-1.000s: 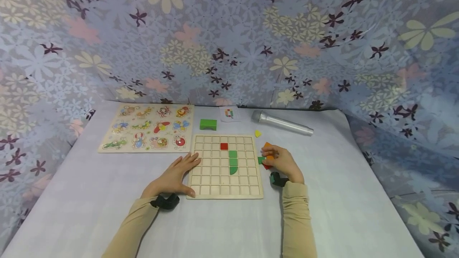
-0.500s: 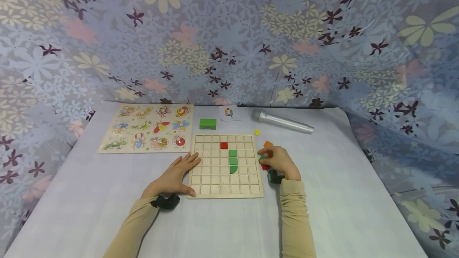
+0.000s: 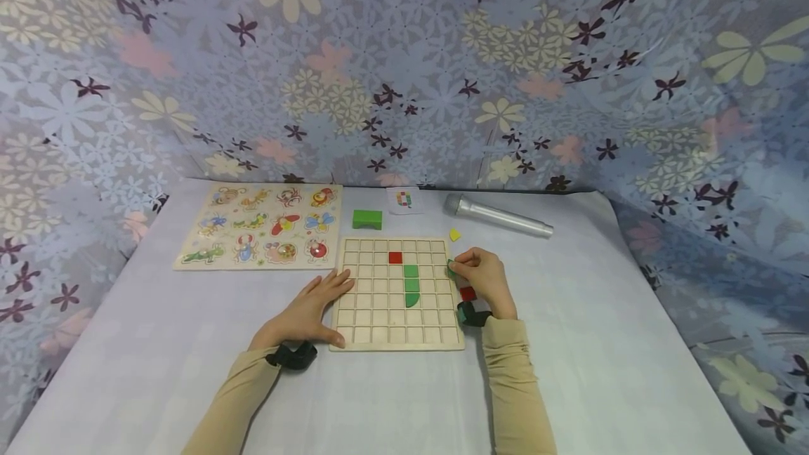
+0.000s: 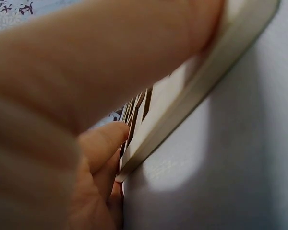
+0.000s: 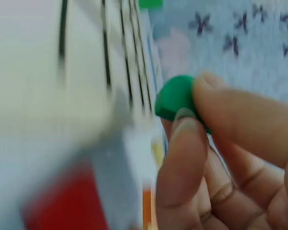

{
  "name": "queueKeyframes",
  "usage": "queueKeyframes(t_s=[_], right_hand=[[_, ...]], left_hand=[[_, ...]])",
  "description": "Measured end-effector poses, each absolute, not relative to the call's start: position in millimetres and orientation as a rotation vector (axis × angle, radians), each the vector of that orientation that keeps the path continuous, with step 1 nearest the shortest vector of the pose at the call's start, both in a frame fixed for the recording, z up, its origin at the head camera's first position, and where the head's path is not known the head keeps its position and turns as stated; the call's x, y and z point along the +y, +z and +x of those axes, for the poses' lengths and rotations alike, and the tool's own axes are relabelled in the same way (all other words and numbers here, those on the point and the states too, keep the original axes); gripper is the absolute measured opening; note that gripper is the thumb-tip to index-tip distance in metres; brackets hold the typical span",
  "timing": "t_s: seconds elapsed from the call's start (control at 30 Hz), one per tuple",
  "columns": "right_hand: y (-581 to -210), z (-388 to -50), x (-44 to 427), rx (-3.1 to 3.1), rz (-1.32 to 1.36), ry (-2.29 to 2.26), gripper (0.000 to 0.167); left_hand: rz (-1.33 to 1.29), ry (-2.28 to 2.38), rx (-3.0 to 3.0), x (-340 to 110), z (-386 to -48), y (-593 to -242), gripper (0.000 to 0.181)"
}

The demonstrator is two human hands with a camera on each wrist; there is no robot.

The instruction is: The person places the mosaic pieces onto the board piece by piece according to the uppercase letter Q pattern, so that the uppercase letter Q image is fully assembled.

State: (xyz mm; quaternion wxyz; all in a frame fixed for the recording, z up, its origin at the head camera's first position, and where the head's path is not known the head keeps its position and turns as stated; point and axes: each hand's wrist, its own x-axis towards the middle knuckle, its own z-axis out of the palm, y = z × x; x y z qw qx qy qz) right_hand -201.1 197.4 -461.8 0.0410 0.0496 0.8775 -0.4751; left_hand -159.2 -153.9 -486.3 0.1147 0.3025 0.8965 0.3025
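Note:
A wooden grid board (image 3: pixel 397 335) lies flat on the table. On it are a red square (image 3: pixel 395 258), two green squares (image 3: pixel 411 278) in a column, and a green quarter-round piece (image 3: pixel 412 299) below them. My left hand (image 3: pixel 307 310) rests spread along the board's left edge, thumb near the front corner. Over the right edge, my right hand (image 3: pixel 483 276) pinches a green piece with a curved edge (image 5: pixel 175 98) between thumb and fingertips. Close by lies a red piece (image 3: pixel 468 293). An orange piece (image 5: pixel 147 206) shows partly in the right wrist view.
An insect picture puzzle (image 3: pixel 259 227) lies at the back left. Behind the board are a green block (image 3: pixel 367 220), a small pattern card (image 3: pixel 404 201), a yellow piece (image 3: pixel 455 234) and a silver microphone (image 3: pixel 499 216). A flowered cloth (image 3: pixel 404 90) hangs at the back.
My right hand has picked up the green piece from beside the red one and moved it left and away, towards the board. My left hand stays in place.

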Motion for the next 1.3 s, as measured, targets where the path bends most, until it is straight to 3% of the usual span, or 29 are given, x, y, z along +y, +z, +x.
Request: queueKeyframes(t_s=[0.47,1.03,1.3], right_hand=[[-466,-188,99,2.525,-0.296,-1.373,0.007],[-465,-185,90,2.625,-0.452,-1.074,0.004],[-458,-193,109,2.610,-0.411,-1.278,0.012]], left_hand=[[0.892,0.903,2.608,-154,-161,-487,0.109],[0.875,0.909,2.611,-155,-160,-485,0.109],[0.881,0.891,2.610,-156,-162,-485,0.110]])
